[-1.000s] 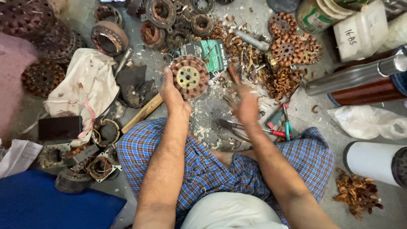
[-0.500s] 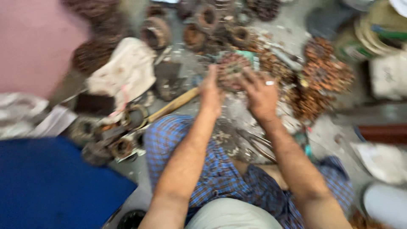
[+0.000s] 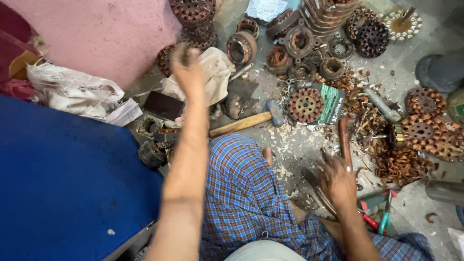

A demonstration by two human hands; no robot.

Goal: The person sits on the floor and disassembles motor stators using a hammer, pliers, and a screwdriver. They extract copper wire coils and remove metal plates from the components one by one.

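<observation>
Two bare hands work over a cluttered floor. We see the left hand [image 3: 186, 67] stretched far forward, raised above a dirty cloth bag [image 3: 212, 72]; its fingers curl in as if pinching something small and dark, but motion blur hides it, so we cannot tell what it holds or how tight the grip is. The right hand [image 3: 338, 181] sits low near our right knee, fingers wrapped around the lower end of a reddish-brown rod-like tool [image 3: 344, 140] that points up and away from us; the grip looks closed on it, slightly blurred.

A round rusty stator core [image 3: 305, 104] lies flat on a green packet [image 3: 332, 102], between the two hands and touched by neither. Just left of it a wooden-handled hammer [image 3: 246, 122] lies on the floor, head toward the core. Piles of copper wire scrap [image 3: 398, 164] sit right of the rod. Red- and green-handled pliers [image 3: 379, 217] lie near the right wrist. More rusty cores [image 3: 193, 12] are stacked at the top. Blue fabric [image 3: 63, 183] fills the lower left, and our checked garment [image 3: 241, 193] covers the lap.
</observation>
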